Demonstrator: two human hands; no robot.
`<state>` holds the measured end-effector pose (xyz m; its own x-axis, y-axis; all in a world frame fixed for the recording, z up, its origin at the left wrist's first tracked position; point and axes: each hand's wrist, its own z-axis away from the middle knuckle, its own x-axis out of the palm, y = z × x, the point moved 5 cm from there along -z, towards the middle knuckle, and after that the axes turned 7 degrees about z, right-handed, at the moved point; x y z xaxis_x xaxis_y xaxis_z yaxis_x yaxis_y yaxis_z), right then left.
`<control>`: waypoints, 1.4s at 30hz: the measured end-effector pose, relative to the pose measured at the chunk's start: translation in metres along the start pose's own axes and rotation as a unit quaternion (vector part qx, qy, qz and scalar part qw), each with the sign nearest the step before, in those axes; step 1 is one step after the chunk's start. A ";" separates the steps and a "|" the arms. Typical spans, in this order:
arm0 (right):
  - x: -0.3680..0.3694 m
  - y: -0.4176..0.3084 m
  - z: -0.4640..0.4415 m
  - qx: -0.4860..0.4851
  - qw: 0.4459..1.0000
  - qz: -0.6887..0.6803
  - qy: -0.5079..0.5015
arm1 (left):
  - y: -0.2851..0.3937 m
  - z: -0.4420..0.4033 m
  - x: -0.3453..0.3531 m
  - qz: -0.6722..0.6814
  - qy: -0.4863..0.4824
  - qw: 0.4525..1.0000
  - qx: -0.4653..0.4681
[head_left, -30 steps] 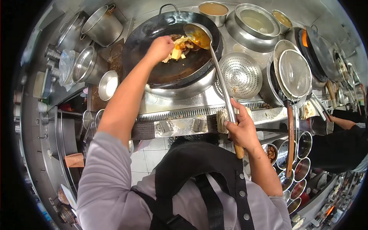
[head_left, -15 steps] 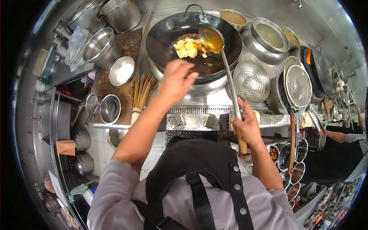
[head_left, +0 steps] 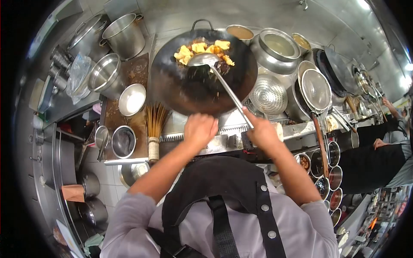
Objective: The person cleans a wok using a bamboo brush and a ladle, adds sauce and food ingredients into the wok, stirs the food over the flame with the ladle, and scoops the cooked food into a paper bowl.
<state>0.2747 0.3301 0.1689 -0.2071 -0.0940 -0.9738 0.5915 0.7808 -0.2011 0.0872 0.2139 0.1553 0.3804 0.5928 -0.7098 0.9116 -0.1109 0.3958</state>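
Observation:
A large black wok [head_left: 189, 92] is tilted, its far handle pointing away from me. At the wok's near rim my left hand [head_left: 200, 130] is closed; a near handle there is hidden behind the fingers. My right hand [head_left: 263, 134] is wrapped round the long handle of a steel ladle [head_left: 226, 87]. The ladle's bowl lies upside down in the wok, against the food. Yellow chunks [head_left: 184, 54] that look like cooked egg are spread across the far side, with dark brown bits [head_left: 222, 67] beside them.
A perforated strainer [head_left: 269, 94] and mesh skimmers [head_left: 316, 89] lie to the right. Behind stands a steel pot of liquid [head_left: 277, 45]. On the left are a bamboo brush [head_left: 154, 129], a steel bowl [head_left: 132, 99] and a deep pot [head_left: 124, 36]. A co-worker's hand [head_left: 379, 143] shows far right.
My left hand has come down and closed at the wok's near rim. The ladle has turned over, its bowl shifting left. The wok has tilted, and the food has spread toward the far side.

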 end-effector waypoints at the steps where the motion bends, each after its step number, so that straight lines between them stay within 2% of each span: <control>1: -0.004 -0.011 0.002 -0.015 1.000 -0.016 0.008 | 0.008 0.019 -0.008 0.014 -0.012 1.000 0.024; 2: -0.014 -0.019 0.008 -0.004 0.999 -0.035 -0.018 | 0.016 0.028 -0.020 0.032 -0.003 0.999 0.027; 4: -0.041 -0.028 0.027 0.062 0.952 -0.247 -0.169 | 0.014 0.014 -0.033 0.026 -0.001 0.999 0.044; 5: -0.036 -0.024 0.042 0.076 0.904 -0.372 -0.194 | 0.007 -0.002 -0.037 0.026 -0.003 0.999 0.021; 7: -0.025 -0.008 0.071 0.104 0.774 -0.590 -0.208 | -0.013 -0.038 -0.032 0.033 -0.002 0.999 -0.014; 8: -0.014 -0.003 0.088 0.158 0.660 -0.702 -0.217 | -0.024 -0.049 -0.026 0.050 -0.008 0.998 -0.025; 9: 0.023 0.021 0.105 0.175 0.629 -0.722 -0.229 | -0.032 -0.056 -0.018 0.046 0.000 0.999 -0.026; 10: 0.038 0.025 0.114 0.203 0.621 -0.723 -0.223 | -0.041 -0.061 -0.010 0.042 0.006 0.999 -0.030; 11: 0.056 0.037 0.121 0.219 0.750 -0.583 -0.224 | -0.048 -0.064 -0.002 0.038 0.011 0.999 -0.034; 12: 0.108 0.065 0.135 0.173 0.864 -0.400 -0.250 | -0.054 -0.067 0.004 0.033 0.020 0.999 -0.031; 13: 0.158 0.098 0.150 0.097 0.945 -0.256 -0.181 | -0.057 -0.069 0.006 0.027 0.028 0.999 -0.028; 14: 0.228 0.133 0.158 -0.039 0.986 -0.163 -0.002 | -0.058 -0.071 0.007 0.019 0.031 0.999 -0.033; 16: 0.196 0.097 0.125 -0.029 0.996 -0.011 -0.085 | -0.055 -0.069 0.010 0.013 0.041 0.999 -0.020; 17: 0.200 0.095 0.110 -0.035 0.996 0.003 -0.088 | -0.053 -0.069 0.009 0.027 0.073 0.997 0.009; 22: 0.234 0.101 0.058 -0.061 0.995 -0.044 -0.069 | -0.053 -0.069 0.015 -0.017 0.063 0.998 0.008; 24: 0.236 0.105 0.062 -0.057 0.993 -0.070 -0.071 | -0.051 -0.067 0.016 -0.035 0.067 0.997 0.014; 25: 0.237 0.111 0.071 -0.053 0.993 -0.082 -0.071 | -0.053 -0.064 0.018 -0.069 0.018 0.997 -0.013; 26: 0.234 0.117 0.084 -0.046 0.991 -0.101 -0.074 | -0.049 -0.060 0.019 -0.076 0.020 0.997 -0.024; 28: 0.231 0.130 0.113 -0.027 0.984 -0.153 -0.092 | -0.017 -0.048 -0.011 -0.054 0.146 0.988 0.013; 30: 0.225 0.145 0.138 0.008 0.965 -0.225 -0.130 | -0.009 -0.008 -0.035 0.095 0.121 0.988 -0.012; 31: 0.220 0.149 0.148 0.036 0.954 -0.258 -0.152 | -0.022 0.019 -0.042 0.255 0.073 0.954 -0.138; 32: 0.215 0.152 0.162 0.068 0.938 -0.291 -0.173 | -0.039 0.046 -0.055 0.250 0.078 0.954 -0.149; 34: 0.201 0.150 0.187 0.135 0.904 -0.351 -0.204 | -0.101 0.118 -0.075 0.328 0.175 0.852 -0.368; 35: 0.190 0.146 0.198 0.168 0.882 -0.383 -0.217 | -0.127 0.143 -0.098 0.446 0.237 0.744 -0.438; 36: 0.178 0.138 0.206 0.200 0.856 -0.420 -0.223 | -0.152 0.166 -0.122 0.548 0.289 0.610 -0.493; 38: 0.146 0.116 0.213 0.257 0.793 -0.503 -0.228 | -0.182 0.192 -0.163 0.744 0.291 0.442 -0.408; 39: 0.128 0.103 0.212 0.277 0.765 -0.536 -0.227 | -0.208 0.210 -0.178 0.712 0.295 0.484 -0.415; 40: 0.094 0.079 0.198 0.279 0.769 -0.529 -0.227 | -0.235 0.228 -0.185 0.678 0.299 0.524 -0.420; 41: 0.048 0.036 0.172 0.211 0.827 -0.442 -0.275 | -0.262 0.241 -0.186 0.684 0.300 0.517 -0.419; 42: 0.025 0.005 0.158 0.140 0.870 -0.349 -0.318 | -0.289 0.256 -0.181 0.678 0.290 0.481 -0.474</control>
<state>0.3959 0.2345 0.1268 -0.1712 -0.8775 -0.4479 0.6801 0.2237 -0.6982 -0.2053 -0.0653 0.0200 0.1668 0.6418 0.7485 -0.6993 -0.4582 0.5487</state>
